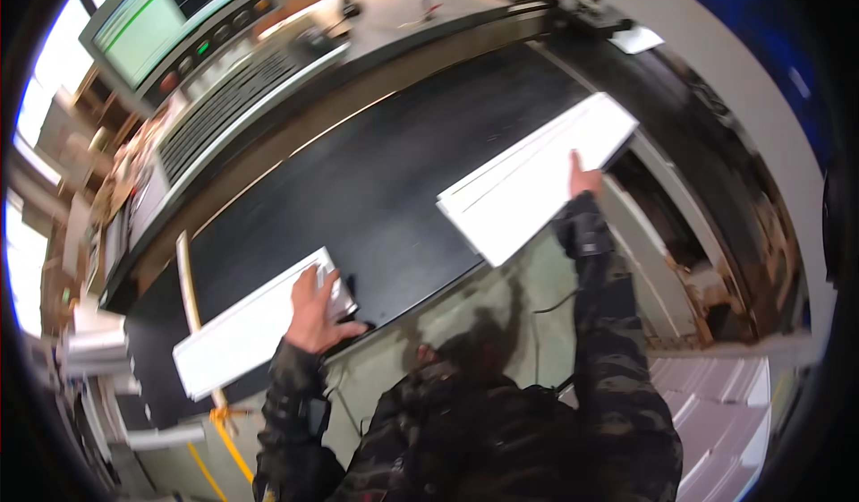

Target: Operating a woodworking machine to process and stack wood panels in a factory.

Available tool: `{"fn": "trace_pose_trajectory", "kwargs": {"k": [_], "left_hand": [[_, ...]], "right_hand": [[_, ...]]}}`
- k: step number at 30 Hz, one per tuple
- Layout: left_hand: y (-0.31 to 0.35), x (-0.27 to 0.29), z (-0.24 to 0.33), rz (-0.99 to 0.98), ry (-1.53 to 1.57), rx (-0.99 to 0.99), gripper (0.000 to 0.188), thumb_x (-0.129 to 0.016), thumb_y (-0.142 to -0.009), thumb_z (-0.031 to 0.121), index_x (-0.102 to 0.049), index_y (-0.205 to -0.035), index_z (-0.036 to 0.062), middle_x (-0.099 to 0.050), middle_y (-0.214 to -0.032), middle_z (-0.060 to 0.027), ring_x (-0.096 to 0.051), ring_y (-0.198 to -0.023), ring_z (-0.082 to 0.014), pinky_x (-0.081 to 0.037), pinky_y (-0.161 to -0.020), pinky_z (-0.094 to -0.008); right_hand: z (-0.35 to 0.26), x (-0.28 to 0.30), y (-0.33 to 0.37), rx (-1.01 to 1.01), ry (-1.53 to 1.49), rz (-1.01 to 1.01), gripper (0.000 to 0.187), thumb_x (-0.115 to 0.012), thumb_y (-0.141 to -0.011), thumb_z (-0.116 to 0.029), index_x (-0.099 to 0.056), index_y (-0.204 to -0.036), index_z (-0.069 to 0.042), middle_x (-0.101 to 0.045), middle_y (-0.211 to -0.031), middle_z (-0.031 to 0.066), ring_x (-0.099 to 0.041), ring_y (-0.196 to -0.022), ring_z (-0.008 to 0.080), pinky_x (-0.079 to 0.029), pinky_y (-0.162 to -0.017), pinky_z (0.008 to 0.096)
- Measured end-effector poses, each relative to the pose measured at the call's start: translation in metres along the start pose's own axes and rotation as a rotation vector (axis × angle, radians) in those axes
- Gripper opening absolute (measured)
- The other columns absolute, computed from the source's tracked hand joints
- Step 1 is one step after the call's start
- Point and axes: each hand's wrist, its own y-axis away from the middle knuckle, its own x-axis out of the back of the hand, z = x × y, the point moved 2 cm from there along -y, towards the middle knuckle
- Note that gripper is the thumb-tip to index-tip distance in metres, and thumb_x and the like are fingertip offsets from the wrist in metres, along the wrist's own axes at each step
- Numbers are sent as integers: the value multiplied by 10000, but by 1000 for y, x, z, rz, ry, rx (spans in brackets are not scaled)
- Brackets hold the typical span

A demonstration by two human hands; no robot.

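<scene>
Black, flat worktable: my right hand grips 1 long, white, flat panel, apparently positioning it; my left hand, fingers apart, overlaps another white panel; lifting that needs closing.

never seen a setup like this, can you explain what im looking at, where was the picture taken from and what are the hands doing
There's no robot here: this is a person working bare-handed. The single picture comes from a camera worn on the head, looking down; its fisheye lens bends straight edges. The dark sleeves are the person's own arms.

Below is a black worktop with two long white pieces. The right hand holds the right white piece by its near edge, thumb on top. The left hand is at one end of the left white piece; whether it grips is unclear. Beyond stand a monitor and a control panel.
</scene>
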Motion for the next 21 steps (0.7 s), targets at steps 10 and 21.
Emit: {"fn": "trace_pose_trajectory", "kwargs": {"k": [10,21], "left_hand": [[15,-32,-44,-97,-113,175,1000,-1015,-716,338,-582,-1594,132,-385,-1690,-301,-373,-1550,-502,-335,-1286,-591],[10,4,-85,-281,-237,358,1579,-1087,-446,507,-293,-1737,64,-198,-1738,-440,-144,-1633,-641,-133,-1340,-691]], "right_hand": [[-13,-7,19,-61,-44,-46,1113,-702,-903,-803,-628,-1388,196,-659,-1429,387,-656,-1321,505,-514,-1128,538],[-9,-4,21,-61,-89,-95,1138,-716,-894,-794,-602,-1424,207,-634,-1471,389,-632,-1361,506,-498,-1156,524]]}}
